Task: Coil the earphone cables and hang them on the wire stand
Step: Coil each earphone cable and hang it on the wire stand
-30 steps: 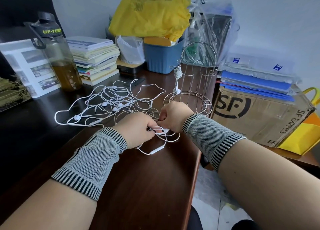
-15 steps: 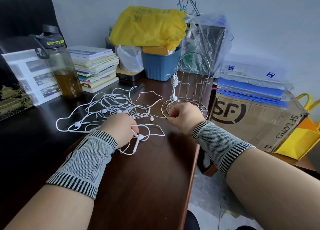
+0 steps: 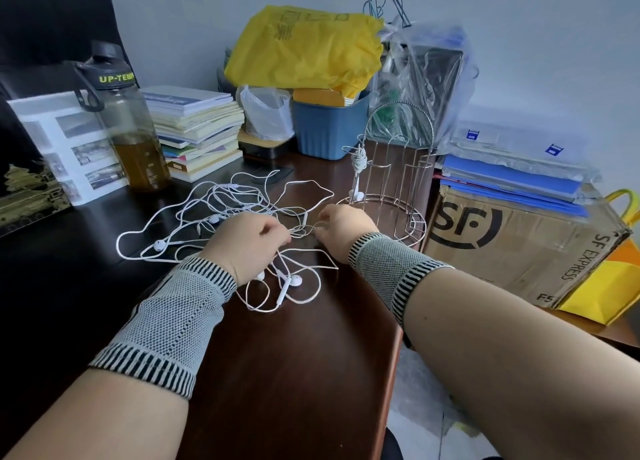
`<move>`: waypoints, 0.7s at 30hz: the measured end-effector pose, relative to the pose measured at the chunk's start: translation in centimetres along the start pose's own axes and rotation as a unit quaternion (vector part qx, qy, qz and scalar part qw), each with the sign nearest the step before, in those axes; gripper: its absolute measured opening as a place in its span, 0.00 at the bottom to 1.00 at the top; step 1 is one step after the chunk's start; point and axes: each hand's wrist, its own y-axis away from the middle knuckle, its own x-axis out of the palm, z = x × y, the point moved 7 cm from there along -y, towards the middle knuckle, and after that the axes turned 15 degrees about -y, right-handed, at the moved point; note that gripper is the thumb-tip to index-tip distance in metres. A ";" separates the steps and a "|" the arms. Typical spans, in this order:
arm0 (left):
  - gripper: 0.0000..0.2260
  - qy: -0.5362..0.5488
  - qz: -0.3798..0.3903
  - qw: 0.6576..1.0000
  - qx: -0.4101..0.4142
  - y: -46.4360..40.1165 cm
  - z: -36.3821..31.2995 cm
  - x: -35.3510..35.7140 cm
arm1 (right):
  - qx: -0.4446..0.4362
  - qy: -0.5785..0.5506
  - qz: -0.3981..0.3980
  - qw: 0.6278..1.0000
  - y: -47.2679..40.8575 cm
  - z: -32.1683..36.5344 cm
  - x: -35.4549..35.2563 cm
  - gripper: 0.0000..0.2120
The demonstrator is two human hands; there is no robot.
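Landmark: the round chrome wire stand (image 3: 388, 196), upright at the right edge of the dark brown wooden desk (image 3: 294, 373).

One coiled white earphone bundle (image 3: 359, 160) hangs on the stand's left prong, an earbud dangling down near the base ring.

Left of the stand: a loose tangle of white earphone cables (image 3: 221, 210) spread flat on the desk, several earbuds showing among the loops.

Left hand (image 3: 247, 243), grey knit wrist sleeve, sits over the near edge of the tangle, left of the stand's base. Fingers curled, tips pinched together on a cable strand; two earbuds and an inline remote trail out beneath the palm toward the viewer.

Right hand (image 3: 341, 229), same kind of sleeve, just in front of the stand's base ring. Thumb and fingers closed on a thin strand that runs across to the left hand.

Behind the stand: blue plastic bin (image 3: 329, 130) under a yellow plastic bag (image 3: 304, 51). Far left of it: stacked books (image 3: 197, 130), then a clear drink bottle with amber liquid (image 3: 135, 137). Right of the stand: brown SF cardboard box (image 3: 512, 245).
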 end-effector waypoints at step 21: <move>0.27 -0.016 -0.101 0.995 0.021 -0.7 -4.0 -2.9 | -0.197 -0.275 -0.087 0.937 5.5 5.2 -12.9 0.06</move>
